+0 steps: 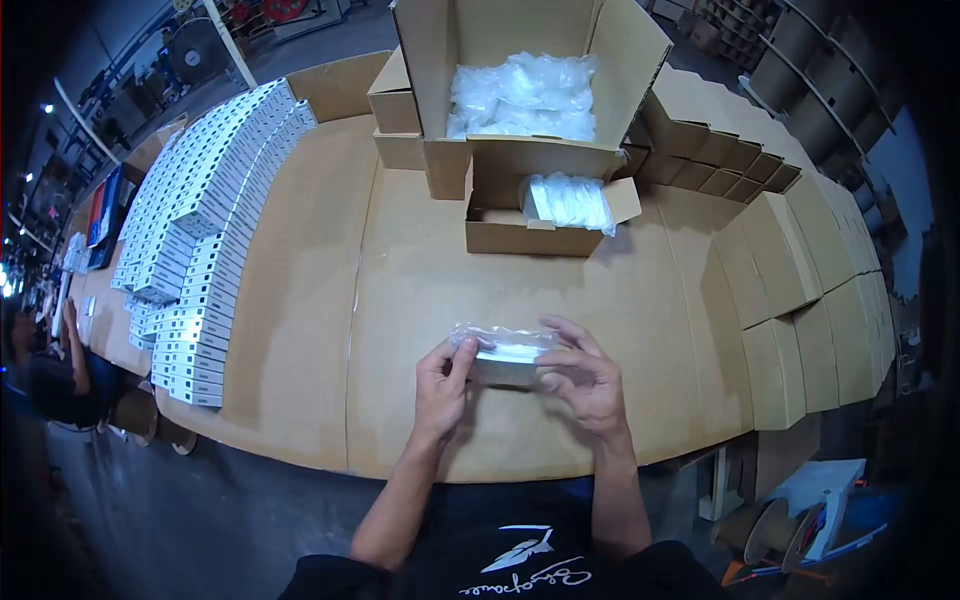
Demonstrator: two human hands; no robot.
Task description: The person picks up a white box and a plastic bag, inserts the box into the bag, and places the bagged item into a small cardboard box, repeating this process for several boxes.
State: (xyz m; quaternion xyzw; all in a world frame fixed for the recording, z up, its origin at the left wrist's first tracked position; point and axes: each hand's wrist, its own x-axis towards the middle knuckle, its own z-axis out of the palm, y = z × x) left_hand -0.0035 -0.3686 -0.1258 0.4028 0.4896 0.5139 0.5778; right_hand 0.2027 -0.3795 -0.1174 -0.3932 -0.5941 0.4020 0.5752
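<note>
A small white box in clear plastic bubble wrap is held just above the cardboard-covered table, close to my body. My left hand grips its left end, the thumb lying on top of the wrap. At the right end is my right hand, its fingers spread and curved, with fingertips at the edge of the wrapped box; firm contact cannot be made out. Beyond the hands stands an open small carton, with a wrapped white box inside at its right.
Behind the small carton, a large open carton holds clear plastic wrap. Stacked white boxes line the table's left side. Brown cartons are piled along the right. Another person is at the far left.
</note>
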